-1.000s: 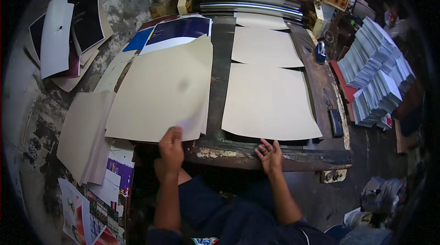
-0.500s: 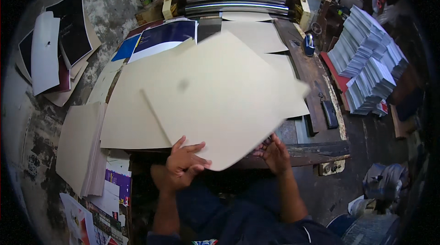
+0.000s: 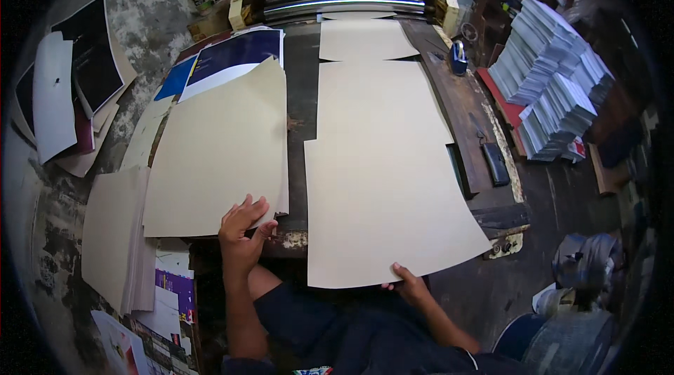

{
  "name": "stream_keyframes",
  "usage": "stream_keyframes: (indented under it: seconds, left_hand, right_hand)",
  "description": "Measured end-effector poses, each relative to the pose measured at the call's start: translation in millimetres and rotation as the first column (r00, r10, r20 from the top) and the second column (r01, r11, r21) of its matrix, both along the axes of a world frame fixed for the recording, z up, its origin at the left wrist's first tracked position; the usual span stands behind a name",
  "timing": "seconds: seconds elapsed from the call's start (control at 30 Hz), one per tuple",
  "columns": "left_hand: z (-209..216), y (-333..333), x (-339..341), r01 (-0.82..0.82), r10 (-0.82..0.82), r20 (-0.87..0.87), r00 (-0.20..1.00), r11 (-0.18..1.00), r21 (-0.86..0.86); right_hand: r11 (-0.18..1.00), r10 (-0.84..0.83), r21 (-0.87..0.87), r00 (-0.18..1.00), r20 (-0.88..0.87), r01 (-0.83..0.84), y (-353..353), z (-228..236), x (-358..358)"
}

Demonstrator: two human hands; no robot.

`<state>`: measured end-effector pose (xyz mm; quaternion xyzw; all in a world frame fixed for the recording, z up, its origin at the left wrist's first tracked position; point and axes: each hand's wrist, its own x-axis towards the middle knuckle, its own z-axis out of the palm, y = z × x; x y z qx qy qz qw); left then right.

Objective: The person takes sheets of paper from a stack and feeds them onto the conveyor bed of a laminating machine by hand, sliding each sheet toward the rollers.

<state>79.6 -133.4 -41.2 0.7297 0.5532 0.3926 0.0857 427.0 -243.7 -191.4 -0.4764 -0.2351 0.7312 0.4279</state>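
Nearest the body, the right hand (image 3: 413, 289) pinches the near edge of a cream card sheet (image 3: 393, 213), thumb on top and fingers underneath. That sheet lies on the right half of the worktable (image 3: 300, 104), its near end hanging past the table's near edge. Its side edges run near to far and its far edge faces the rollers; the fisheye bend leaves it unclear which of its sides is longer.

Slightly farther off, to the left, the left hand (image 3: 242, 229) rests its fingers on the near right corner of a cream card stack (image 3: 210, 157); whether thumb and fingers are closed on the top sheet, I cannot tell. The stack's long axis appears to run near to far. A second card pile (image 3: 112, 234) slants beside it, farther left.

Beyond the held sheet, a second sheet (image 3: 379, 97) and a third sheet (image 3: 365, 39) continue the row, stepped slightly left of it and reaching toward the shiny metal roller (image 3: 344, 4) at the far end. I judge those two as placed, the near one as not yet lined up with them, and the cards at left as remaining.

Far left on the table lies a dark blue printed sheet (image 3: 242, 50).
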Motion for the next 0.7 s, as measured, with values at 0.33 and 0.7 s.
stream_keyframes:
  seconds: [0.33, 0.7]
  left_hand:
    - [7, 5, -5, 0.039, -0.015, 0.157, 0.987, 0.988, -0.152]
    - [3, 3, 3, -0.029, 0.068, 0.217, 0.974, 0.983, -0.18]
  right_hand:
    - [0.998, -0.035, -0.062, 0.999, -0.019, 0.033, -26, 7, -10]
    - [0.967, -0.231, -0.151, 0.953, -0.197, 0.203, 61, 14, -8]
